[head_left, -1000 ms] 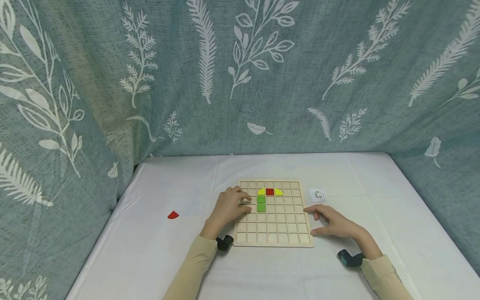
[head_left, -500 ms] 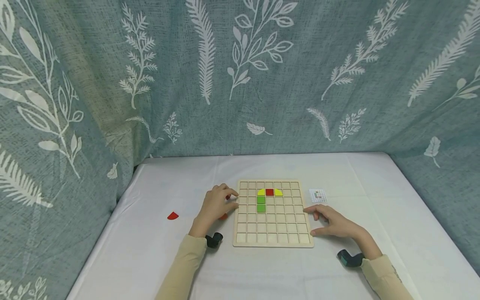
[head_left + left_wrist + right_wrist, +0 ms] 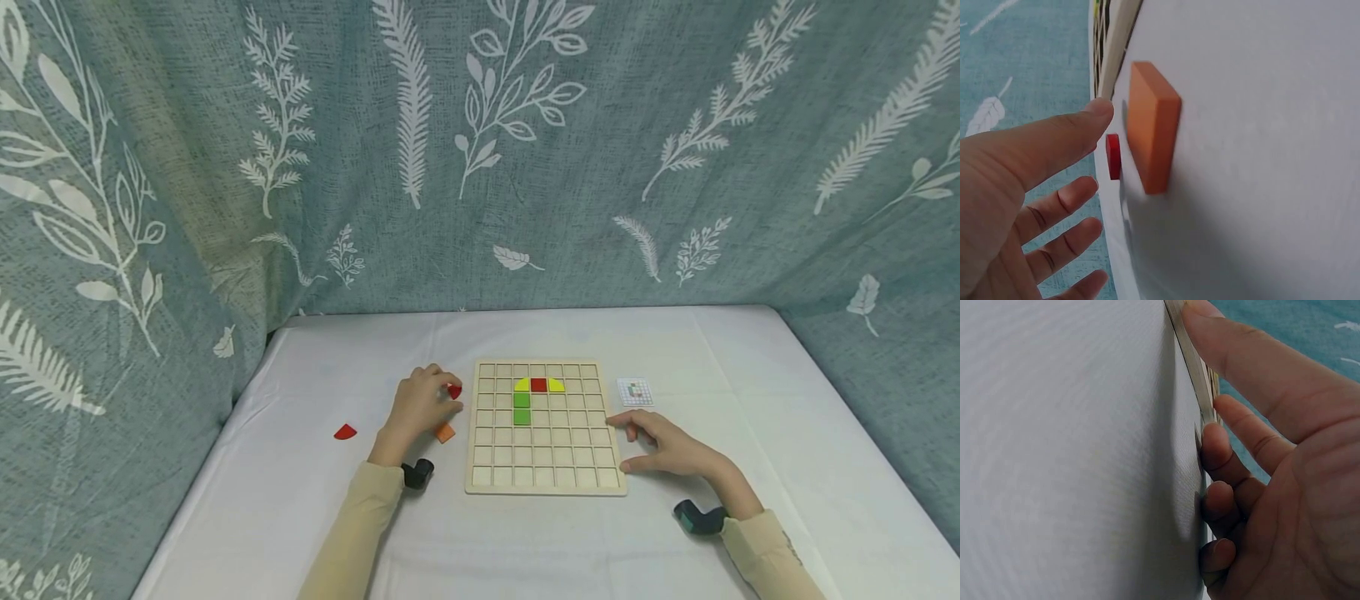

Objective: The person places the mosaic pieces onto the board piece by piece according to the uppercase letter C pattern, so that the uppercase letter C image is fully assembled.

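My left hand (image 3: 422, 404) hovers left of the wooden grid board (image 3: 546, 491), thumb and fingers apart. Close to its fingertips lies a small red piece (image 3: 455, 392), partly covered by the fingers in the head view. An orange square tile (image 3: 446, 432) rests on the cloth below the thumb; the left wrist view shows this orange tile (image 3: 1149, 128) nearer than the red piece (image 3: 1113, 156). My right hand (image 3: 667, 443) touches the board's right edge with thumb and index finger. On the board sit two yellow quarter-rounds (image 3: 556, 385), a red square (image 3: 538, 385) and two green squares (image 3: 522, 408).
A red quarter-round (image 3: 345, 432) lies farther left on the white cloth (image 3: 555, 550). Beyond the board's right side is a small printed grid card (image 3: 635, 392). A patterned teal curtain (image 3: 480, 233) hangs behind the table.
My left hand has moved left off the board to beside the red piece. The orange tile, hidden at first, has come into view. The right hand stays at the board's edge.
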`<state>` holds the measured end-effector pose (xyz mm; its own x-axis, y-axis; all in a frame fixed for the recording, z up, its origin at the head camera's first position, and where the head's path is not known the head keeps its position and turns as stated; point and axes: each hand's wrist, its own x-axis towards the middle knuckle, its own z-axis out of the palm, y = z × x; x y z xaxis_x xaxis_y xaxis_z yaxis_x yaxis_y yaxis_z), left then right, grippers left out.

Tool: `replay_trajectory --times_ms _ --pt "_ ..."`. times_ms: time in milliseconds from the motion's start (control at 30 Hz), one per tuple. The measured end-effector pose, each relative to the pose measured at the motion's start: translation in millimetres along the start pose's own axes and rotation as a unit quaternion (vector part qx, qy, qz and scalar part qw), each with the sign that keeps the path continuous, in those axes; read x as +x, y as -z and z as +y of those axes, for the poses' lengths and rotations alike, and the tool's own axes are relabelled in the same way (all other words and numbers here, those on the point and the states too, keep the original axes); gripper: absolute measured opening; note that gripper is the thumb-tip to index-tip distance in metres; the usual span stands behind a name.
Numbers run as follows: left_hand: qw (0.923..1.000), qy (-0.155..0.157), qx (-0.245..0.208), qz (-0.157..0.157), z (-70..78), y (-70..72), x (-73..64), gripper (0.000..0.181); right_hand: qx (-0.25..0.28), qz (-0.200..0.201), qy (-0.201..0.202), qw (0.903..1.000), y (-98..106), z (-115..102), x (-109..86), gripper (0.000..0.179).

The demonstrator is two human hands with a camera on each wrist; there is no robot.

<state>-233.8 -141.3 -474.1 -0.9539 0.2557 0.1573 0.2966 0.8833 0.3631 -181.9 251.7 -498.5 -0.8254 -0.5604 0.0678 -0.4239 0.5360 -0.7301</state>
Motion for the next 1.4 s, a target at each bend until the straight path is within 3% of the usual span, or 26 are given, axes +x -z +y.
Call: replay_trajectory --times_ms 200,867,1400 --pt "0.9999 0.0 0.012 0.005 -4.0 -0.7 2.5 0.024 -0.002 -0.001 -0.001 1.0 0.2 0.5 -0.3 0.064" --pt "0.9984 0.05 0.027 -0.003 -7.9 -1.0 3.5 0.024 0.003 -0.009 -0.016 0.9998 1.5 0.9 0.7 0.066" --pt "0.9996 0.014 -0.013 0.021 -1.5 3.2 -7.4 0.021 0.0 -0.01 -0.014 0.9999 0.8 1.4 0.3 0.066"
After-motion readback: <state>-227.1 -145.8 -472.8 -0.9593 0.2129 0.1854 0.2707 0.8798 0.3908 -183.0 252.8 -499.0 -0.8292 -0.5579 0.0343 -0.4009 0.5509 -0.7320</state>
